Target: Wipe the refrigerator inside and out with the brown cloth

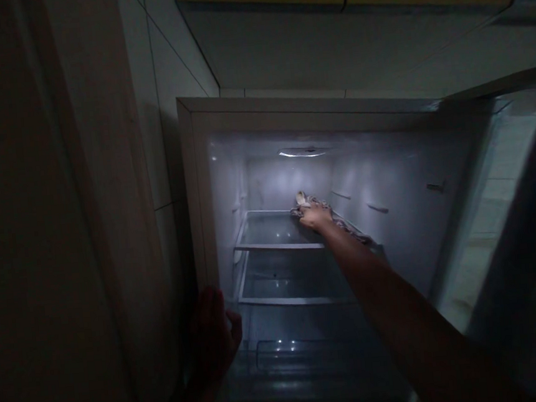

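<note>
The cloth [345,224] lies on the top shelf [270,229] of the open fridge [196,170], bunched at the shelf's back right corner and trailing forward along its right edge towards the front. It looks like a thin patterned rag, pale with darker mottling, and one lighter fold stands up behind the knuckles.

I judge it light, soft and limp. It would crumple under any pressure and sag if lifted by one end. It may be damp, though the dim light does not show that. On the smooth, glassy shelf it should slide easily under a flat palm. The bunched heap at the back corner gives the fullest hold, while the trailing tail would only pinch between the fingertips.

The right hand [315,215] rests palm down on that heap, with the arm stretched deep into the fridge. Whether its fingers clench the folds or merely press on them is too small and dark to tell. The left hand [214,334] grasps nothing. It lies open and flat against the fridge's left front edge, fingers pointing up, level with the drawer [281,350] below the second shelf [284,278]. A lamp [302,153] glows at the top of the fridge.
</note>
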The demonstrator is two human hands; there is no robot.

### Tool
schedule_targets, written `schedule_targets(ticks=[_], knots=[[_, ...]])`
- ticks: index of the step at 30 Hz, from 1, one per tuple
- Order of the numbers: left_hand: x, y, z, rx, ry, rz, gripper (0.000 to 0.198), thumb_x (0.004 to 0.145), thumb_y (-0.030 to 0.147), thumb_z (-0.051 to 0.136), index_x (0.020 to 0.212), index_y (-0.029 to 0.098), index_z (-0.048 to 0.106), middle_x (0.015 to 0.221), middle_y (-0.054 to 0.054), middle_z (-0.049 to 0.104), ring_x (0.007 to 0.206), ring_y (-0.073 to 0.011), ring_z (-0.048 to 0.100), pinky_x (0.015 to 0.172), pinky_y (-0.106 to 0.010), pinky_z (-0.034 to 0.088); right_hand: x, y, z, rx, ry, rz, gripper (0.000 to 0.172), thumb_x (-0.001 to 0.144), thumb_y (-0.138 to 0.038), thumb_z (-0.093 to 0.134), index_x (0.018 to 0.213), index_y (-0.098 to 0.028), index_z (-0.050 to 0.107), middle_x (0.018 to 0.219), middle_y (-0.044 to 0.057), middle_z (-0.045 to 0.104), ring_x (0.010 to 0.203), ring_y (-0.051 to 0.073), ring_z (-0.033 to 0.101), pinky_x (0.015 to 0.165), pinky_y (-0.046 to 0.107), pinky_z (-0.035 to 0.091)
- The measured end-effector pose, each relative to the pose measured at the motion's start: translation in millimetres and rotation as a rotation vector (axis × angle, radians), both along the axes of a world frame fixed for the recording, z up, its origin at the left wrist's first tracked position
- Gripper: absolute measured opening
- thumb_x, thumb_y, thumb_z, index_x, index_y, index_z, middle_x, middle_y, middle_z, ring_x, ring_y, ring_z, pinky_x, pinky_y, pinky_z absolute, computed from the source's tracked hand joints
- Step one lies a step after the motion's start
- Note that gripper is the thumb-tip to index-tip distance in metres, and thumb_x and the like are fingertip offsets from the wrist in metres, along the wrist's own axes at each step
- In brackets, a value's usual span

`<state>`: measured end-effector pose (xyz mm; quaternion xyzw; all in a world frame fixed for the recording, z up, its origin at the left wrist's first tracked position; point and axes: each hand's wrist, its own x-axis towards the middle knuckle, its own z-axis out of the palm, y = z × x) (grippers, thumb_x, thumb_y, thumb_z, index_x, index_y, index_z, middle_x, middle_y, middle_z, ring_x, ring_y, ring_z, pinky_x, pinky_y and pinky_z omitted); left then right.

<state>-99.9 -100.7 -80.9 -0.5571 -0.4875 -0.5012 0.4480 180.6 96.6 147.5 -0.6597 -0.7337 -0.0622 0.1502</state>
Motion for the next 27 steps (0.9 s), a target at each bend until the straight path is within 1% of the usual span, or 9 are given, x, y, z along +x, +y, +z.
schedule_targets(ticks=[4, 7, 10, 12, 14, 17, 20, 23, 27], knots=[[-0.1, -3.0, 1.2, 0.011, 0.018, -0.01, 0.097, 0.09, 0.012, 0.07, 0.174, 0.016, 0.021, 0.159, -0.026, 0.054, 0.147, -0.0395, 0.056, 0.11, -0.05, 0.053, -102.6, -19.2, -3.1, -0.022, -0.043, 0.307, 0.052, 0.099, -0.03, 0.051, 0.149, -0.033, 0.065, 0.159, 0.015, 0.053, 0.145, 0.036, 0.053, 0.119, 0.059, 0.043], [-0.1, -4.9, 4.5, -0.017, 0.015, -0.039, 0.094, 0.091, 0.013, 0.069, 0.173, 0.016, 0.024, 0.158, -0.027, 0.055, 0.146, -0.0416, 0.056, 0.109, -0.053, 0.053, -140.2, -40.9, -8.8, 0.012, -0.054, 0.439, 0.046, 0.1, -0.035, 0.051, 0.142, -0.027, 0.069, 0.158, 0.016, 0.053, 0.147, 0.038, 0.05, 0.118, 0.062, 0.043], [-2.0, -5.4, 6.9, -0.048, 0.005, -0.04, 0.093, 0.092, 0.015, 0.068, 0.173, 0.017, 0.023, 0.155, -0.028, 0.056, 0.143, -0.0449, 0.058, 0.106, -0.057, 0.055, -122.4, -51.6, -12.3, 0.002, -0.064, 0.535, 0.046, 0.1, -0.033, 0.053, 0.144, -0.03, 0.068, 0.156, 0.012, 0.055, 0.143, 0.033, 0.054, 0.118, 0.054, 0.046], [-4.3, -4.9, 7.0, -0.061, 0.015, -0.052, 0.094, 0.092, 0.017, 0.069, 0.173, 0.017, 0.021, 0.152, -0.028, 0.058, 0.142, -0.0457, 0.059, 0.104, -0.057, 0.056, -88.9, -50.7, -12.3, -0.037, -0.043, 0.593, 0.046, 0.1, -0.033, 0.058, 0.145, -0.035, 0.068, 0.156, 0.003, 0.057, 0.138, 0.024, 0.058, 0.118, 0.038, 0.047], [-6.2, -3.7, 5.6, -0.058, 0.028, -0.068, 0.096, 0.092, 0.018, 0.071, 0.174, 0.018, 0.02, 0.151, -0.028, 0.059, 0.14, -0.046, 0.06, 0.103, -0.057, 0.057, -48.7, -44.4, -10.5, -0.067, -0.007, 0.554, 0.044, 0.099, -0.032, 0.06, 0.142, -0.036, 0.07, 0.155, -0.002, 0.058, 0.134, 0.02, 0.06, 0.116, 0.029, 0.046], [-6.1, -1.3, 1.2, -0.037, 0.027, -0.051, 0.1, 0.091, 0.017, 0.073, 0.175, 0.018, 0.019, 0.156, -0.03, 0.056, 0.143, -0.0477, 0.057, 0.103, -0.058, 0.057, 7.4, -29.7, -6.2, -0.06, 0.012, 0.303, 0.047, 0.1, -0.029, 0.057, 0.146, -0.033, 0.068, 0.158, 0.003, 0.056, 0.142, 0.024, 0.055, 0.119, 0.036, 0.044], [-3.7, 0.1, -3.1, -0.011, 0.014, -0.031, 0.101, 0.089, 0.015, 0.074, 0.175, 0.016, 0.021, 0.16, -0.03, 0.052, 0.148, -0.0475, 0.052, 0.108, -0.058, 0.054, 40.6, -13.5, -3.2, -0.042, 0.016, -0.024, 0.053, 0.103, -0.03, 0.052, 0.156, -0.027, 0.058, 0.167, 0.017, 0.044, 0.152, 0.037, 0.044, 0.122, 0.058, 0.039], [-2.4, -0.2, -5.1, 0.006, 0.016, -0.038, 0.101, 0.088, 0.014, 0.075, 0.174, 0.014, 0.022, 0.164, -0.029, 0.049, 0.152, -0.0462, 0.049, 0.111, -0.056, 0.053, 37.9, 2.6, -3.1, -0.041, 0.004, -0.229, 0.05, 0.105, -0.037, 0.056, 0.152, -0.019, 0.058, 0.166, 0.02, 0.043, 0.153, 0.04, 0.041, 0.122, 0.067, 0.035], [-3.3, -2.1, -4.7, -0.012, 0.022, -0.042, 0.104, 0.088, 0.013, 0.076, 0.175, 0.018, 0.02, 0.166, -0.027, 0.047, 0.153, -0.0437, 0.049, 0.111, -0.053, 0.055, -18.2, 15.6, -3.6, -0.047, -0.044, -0.091, 0.049, 0.105, -0.047, 0.057, 0.144, -0.02, 0.063, 0.161, 0.015, 0.049, 0.149, 0.037, 0.045, 0.125, 0.064, 0.034]])
